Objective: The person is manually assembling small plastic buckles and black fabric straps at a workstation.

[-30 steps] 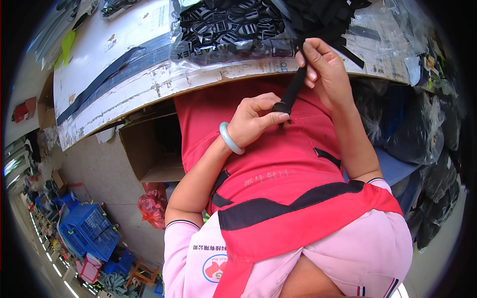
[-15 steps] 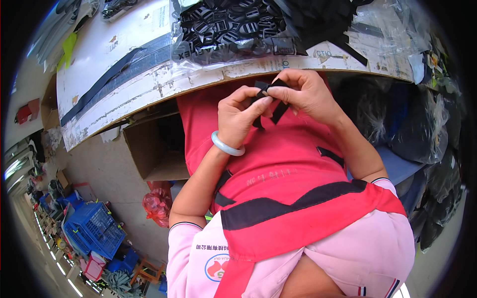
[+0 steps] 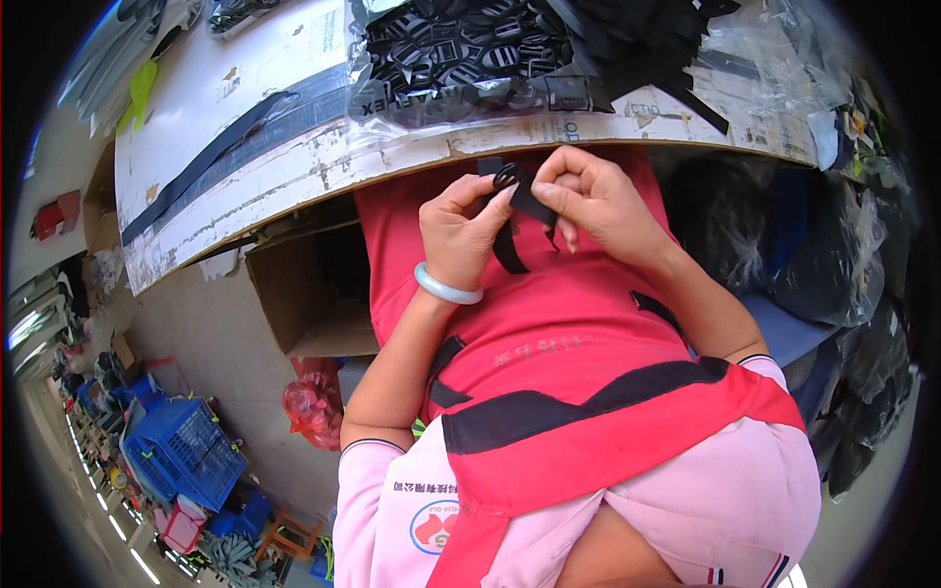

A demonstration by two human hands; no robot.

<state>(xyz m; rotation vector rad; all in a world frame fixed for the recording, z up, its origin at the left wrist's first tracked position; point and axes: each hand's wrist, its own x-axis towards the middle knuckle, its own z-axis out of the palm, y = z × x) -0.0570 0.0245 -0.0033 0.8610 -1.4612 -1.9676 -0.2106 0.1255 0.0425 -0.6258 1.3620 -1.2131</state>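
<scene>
My left hand (image 3: 457,223), with a pale bangle at the wrist, pinches a small black buckle (image 3: 506,176) between thumb and fingertips. A black webbing strap (image 3: 531,205) runs from the buckle toward my right hand (image 3: 603,204), whose thumb and bent fingers are closed on it. Another length of the strap hangs below my left fingers over the red apron (image 3: 529,294). Both hands are above my lap, just off the table's near edge. How the strap threads through the buckle is partly hidden by my fingers.
On the white-topped table (image 3: 294,167) lie an opened clear bag (image 3: 461,103) of black buckles, a pile of black straps (image 3: 637,44) and one long dark strip (image 3: 196,176). A cardboard box (image 3: 314,304) sits below the table, with plastic-wrapped bundles (image 3: 828,260) at right.
My right hand has moved slightly right and down, drawing the strap away from the buckle. The buckle now shows at my left fingertips, and the strap's hanging part has shifted.
</scene>
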